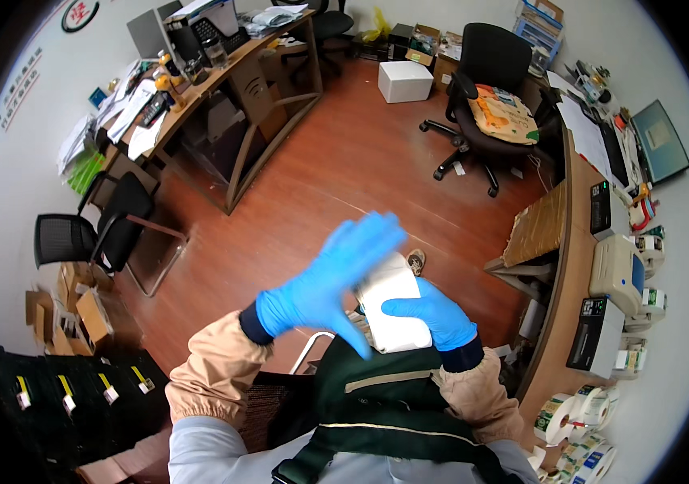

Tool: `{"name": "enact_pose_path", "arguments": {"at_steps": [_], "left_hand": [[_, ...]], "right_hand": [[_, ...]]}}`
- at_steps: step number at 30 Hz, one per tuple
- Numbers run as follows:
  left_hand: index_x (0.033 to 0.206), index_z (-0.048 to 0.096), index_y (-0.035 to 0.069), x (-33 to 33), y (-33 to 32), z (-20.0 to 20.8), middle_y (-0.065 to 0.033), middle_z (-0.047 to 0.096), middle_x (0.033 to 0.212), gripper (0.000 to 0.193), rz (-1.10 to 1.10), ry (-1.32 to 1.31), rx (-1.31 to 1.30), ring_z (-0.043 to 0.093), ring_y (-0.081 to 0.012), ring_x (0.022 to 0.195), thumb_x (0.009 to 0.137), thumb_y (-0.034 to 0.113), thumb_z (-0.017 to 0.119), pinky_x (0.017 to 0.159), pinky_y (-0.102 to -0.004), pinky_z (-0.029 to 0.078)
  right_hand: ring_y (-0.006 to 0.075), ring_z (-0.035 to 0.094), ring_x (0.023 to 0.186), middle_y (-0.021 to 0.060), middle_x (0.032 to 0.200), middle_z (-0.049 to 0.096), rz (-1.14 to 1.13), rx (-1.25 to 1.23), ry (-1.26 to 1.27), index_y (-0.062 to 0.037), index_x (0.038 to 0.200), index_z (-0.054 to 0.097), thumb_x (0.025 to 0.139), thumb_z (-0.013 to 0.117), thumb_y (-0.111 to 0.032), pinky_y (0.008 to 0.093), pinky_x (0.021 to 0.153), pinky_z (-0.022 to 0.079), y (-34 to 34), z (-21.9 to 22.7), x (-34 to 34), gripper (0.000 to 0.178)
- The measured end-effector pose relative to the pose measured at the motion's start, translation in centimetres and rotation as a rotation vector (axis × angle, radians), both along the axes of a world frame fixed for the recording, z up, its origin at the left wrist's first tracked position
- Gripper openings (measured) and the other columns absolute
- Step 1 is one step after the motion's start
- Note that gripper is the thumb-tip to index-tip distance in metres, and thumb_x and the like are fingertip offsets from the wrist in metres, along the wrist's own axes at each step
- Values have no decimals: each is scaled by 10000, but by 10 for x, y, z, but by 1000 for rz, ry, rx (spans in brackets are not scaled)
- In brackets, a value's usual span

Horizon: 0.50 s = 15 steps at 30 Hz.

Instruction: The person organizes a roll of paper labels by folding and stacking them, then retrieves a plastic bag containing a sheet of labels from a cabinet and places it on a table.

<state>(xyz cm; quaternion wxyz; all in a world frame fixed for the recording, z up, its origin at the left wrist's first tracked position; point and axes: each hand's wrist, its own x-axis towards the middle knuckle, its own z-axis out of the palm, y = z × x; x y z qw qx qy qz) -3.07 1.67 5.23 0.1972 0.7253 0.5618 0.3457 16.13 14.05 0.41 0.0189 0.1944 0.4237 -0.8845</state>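
Note:
My right hand (439,316), in a blue glove, is closed around the side of a white object (397,310) with rounded corners, with its thumb lying across the front. The object looks like a packet or a small container; its exact kind cannot be made out. My left hand (332,270), also gloved in blue, is held flat with fingers stretched and thumb apart. It hovers at the object's upper left and is smeared by motion, covering part of that edge. Whether its palm touches the object is hidden.
Along the right runs a desk (574,202) with label printers (619,274), label rolls (558,419) and a monitor (661,141). A wheeled chair (494,48), a white foam box (405,82), a cluttered desk (231,64), a black chair (123,214) and cartons (94,316) stand around.

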Motion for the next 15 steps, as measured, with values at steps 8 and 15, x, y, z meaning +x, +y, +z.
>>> {"name": "enact_pose_path", "arguments": {"at_steps": [8,15], "left_hand": [[1400,438,117,31,-3,-32,-149,514,1286,1025,-113,1,31,492,-324,1175,564,584,804,1026,-462,361],[1375,451,44,37,-5,-42,-98,514,1350,989,13,-1042,-262,484,-227,1243,602,509,856,1053,-388,379]], "right_hand": [[181,634,999,98,1136,606,36,-155,-27,-19,1258,497,888,647,-190,308,839,532,-11,-5,12,434],[268,558,1171,156,1328,511,-255,-587,161,-42,1393,381,937,576,-311,397,977,490,-21,-6,26,564]]}}
